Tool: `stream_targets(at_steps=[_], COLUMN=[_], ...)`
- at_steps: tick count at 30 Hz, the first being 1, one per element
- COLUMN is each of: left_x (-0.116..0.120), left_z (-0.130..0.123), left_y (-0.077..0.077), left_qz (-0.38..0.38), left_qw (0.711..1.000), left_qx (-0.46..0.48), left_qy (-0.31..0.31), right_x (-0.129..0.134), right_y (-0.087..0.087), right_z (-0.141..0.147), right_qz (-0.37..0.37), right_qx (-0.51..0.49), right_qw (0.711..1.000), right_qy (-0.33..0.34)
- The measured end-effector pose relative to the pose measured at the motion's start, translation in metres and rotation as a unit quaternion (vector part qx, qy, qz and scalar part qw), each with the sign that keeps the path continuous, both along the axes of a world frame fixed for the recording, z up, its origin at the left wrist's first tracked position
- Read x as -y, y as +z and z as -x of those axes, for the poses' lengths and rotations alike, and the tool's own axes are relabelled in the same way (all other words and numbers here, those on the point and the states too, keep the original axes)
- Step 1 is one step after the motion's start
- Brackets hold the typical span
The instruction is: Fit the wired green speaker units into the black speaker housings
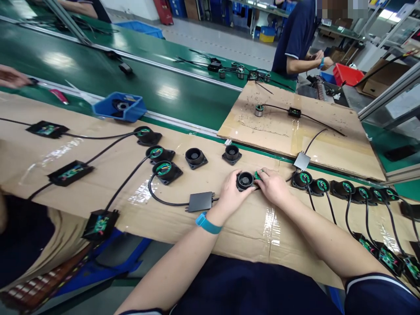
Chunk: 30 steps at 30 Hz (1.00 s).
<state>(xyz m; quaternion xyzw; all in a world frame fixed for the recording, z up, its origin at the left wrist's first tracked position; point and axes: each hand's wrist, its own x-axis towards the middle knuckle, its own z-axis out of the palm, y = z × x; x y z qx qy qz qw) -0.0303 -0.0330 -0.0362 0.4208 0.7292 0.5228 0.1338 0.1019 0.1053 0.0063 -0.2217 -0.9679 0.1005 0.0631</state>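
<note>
My left hand (230, 196), with a teal wristband, is closed around a round black motor housing (245, 180) with a square base. Its open top faces up on the cardboard. Close against its right side, my right hand (273, 186) pinches a round part with a green circuit board (258, 175); the fingers cover most of it. Two more black housings, one at the back (232, 154) and one further left (196, 157), stand beyond my left hand. Left of my wrist lies a grey flat box (200, 201) cabled to a housing with a green board (166, 171).
Several wired housings (323, 186) line the right side, their cables running to black boxes. A grey box (302, 161) lies near the raised cardboard sheet (323, 131). A blue bin (120, 106) sits at the back left. Co-workers are at the left and across the bench.
</note>
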Motion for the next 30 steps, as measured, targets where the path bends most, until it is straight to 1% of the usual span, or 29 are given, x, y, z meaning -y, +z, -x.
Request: stream_targets(at_steps=[2, 5, 6, 8, 12, 15, 17, 20, 22, 24, 26, 28, 30], left_x=[-0.002, -0.001, 0.0, 0.002, 0.001, 0.0, 0.0, 0.002, 0.002, 0.003, 0.003, 0.003, 0.004], left_z=[0.001, 0.004, 0.005, 0.006, 0.005, 0.005, 0.006, 0.007, 0.007, 0.007, 0.007, 0.007, 0.008], left_y=[0.0, 0.001, 0.002, 0.002, -0.001, -0.002, -0.002, 0.0, 0.001, 0.002, 0.003, 0.003, 0.002], left_qz=[-0.004, -0.029, -0.037, -0.041, -0.015, -0.019, -0.031, -0.043, -0.052, -0.06, -0.062, -0.061, -0.064], left_qw=[1.0, 0.998, 0.998, 0.997, 0.998, 0.998, 0.998, 0.998, 0.998, 0.998, 0.998, 0.998, 0.997], left_qx=[-0.005, -0.035, -0.046, -0.057, -0.025, -0.023, -0.036, -0.043, -0.037, -0.025, -0.015, -0.02, -0.041], left_qy=[0.028, 0.035, 0.032, 0.035, 0.052, 0.051, 0.044, 0.023, 0.011, 0.007, 0.004, -0.007, -0.021], right_x=[0.001, 0.005, 0.006, 0.008, 0.005, 0.0, -0.002, 0.001, 0.008, 0.017, 0.027, 0.034, 0.038], right_y=[0.003, 0.005, 0.004, 0.004, 0.003, 0.001, 0.003, 0.015, 0.028, 0.04, 0.048, 0.049, 0.046], right_z=[0.001, 0.002, 0.003, 0.005, 0.011, 0.013, 0.01, 0.003, -0.001, -0.002, 0.001, 0.006, 0.011], right_qz=[0.052, 0.109, 0.115, 0.117, 0.132, 0.136, 0.151, 0.195, 0.203, 0.193, 0.179, 0.17, 0.156], right_qx=[-0.013, -0.052, -0.061, -0.076, -0.089, -0.098, -0.116, -0.19, -0.239, -0.249, -0.227, -0.193, -0.16], right_qw=[0.997, 0.982, 0.978, 0.976, 0.972, 0.972, 0.969, 0.948, 0.939, 0.944, 0.956, 0.966, 0.974], right_qy=[-0.051, -0.148, -0.161, -0.165, -0.174, -0.164, -0.159, -0.163, -0.14, -0.094, -0.057, -0.035, -0.02])
